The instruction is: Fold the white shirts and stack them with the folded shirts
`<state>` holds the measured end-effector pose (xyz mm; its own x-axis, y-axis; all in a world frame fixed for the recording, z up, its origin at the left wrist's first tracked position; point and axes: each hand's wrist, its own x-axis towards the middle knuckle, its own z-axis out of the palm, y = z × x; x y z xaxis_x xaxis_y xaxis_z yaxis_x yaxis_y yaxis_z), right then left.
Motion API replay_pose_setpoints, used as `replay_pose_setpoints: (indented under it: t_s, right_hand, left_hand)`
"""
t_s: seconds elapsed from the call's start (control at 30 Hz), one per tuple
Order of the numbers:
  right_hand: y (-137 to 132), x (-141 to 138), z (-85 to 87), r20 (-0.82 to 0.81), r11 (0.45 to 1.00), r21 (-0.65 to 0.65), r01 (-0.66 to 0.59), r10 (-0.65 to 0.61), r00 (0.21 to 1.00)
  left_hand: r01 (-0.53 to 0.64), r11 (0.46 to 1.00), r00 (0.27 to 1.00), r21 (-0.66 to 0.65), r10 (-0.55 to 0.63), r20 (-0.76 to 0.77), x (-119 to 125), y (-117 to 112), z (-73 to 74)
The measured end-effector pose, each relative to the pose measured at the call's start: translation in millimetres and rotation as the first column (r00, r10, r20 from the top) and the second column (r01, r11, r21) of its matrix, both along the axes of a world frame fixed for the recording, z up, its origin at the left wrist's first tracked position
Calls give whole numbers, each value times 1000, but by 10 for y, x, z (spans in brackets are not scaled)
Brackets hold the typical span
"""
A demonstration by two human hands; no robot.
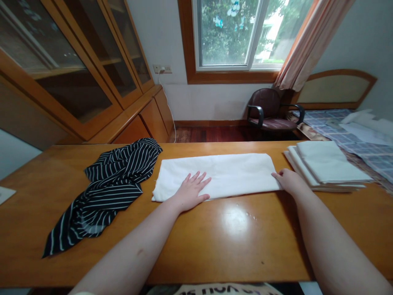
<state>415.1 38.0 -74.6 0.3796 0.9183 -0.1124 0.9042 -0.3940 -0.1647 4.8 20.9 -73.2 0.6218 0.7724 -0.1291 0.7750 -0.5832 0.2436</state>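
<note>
A white cloth (233, 174), folded into a long flat strip, lies across the middle of the wooden table. My left hand (193, 191) rests flat on its left half, fingers spread. At the strip's right end, my right hand (288, 180) pinches the edge of the cloth between thumb and fingers. Just beyond that hand sits a stack of folded white cloths (328, 164). On the left lies a crumpled black cloth with white stripes (123, 180), apart from the white one.
The wooden table (260, 241) runs across the view. Behind it stand a glass-doored cabinet (123, 98) on the left, a brown armchair (268, 108) and a bed (353, 127) on the right. A white cable (167, 98) hangs from the wall socket.
</note>
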Motion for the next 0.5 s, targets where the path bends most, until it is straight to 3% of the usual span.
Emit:
replay_pose_setpoints:
  t_s: [0.13,0.33,0.5]
  right_hand:
    - [-73,14,62,-154,999,35,-4,9,988]
    - [-163,-74,168,-441,926,367,82,96,892]
    - [-113,-56,86,-476,925,360,119,73,876]
  left_hand:
    - [9,1000,1000,13,-9,16,-32,20,-23]
    - [21,1000,999,10,-21,27,-60,44,-13]
    - [16,1000,999,16,-16,34,-64,35,-7]
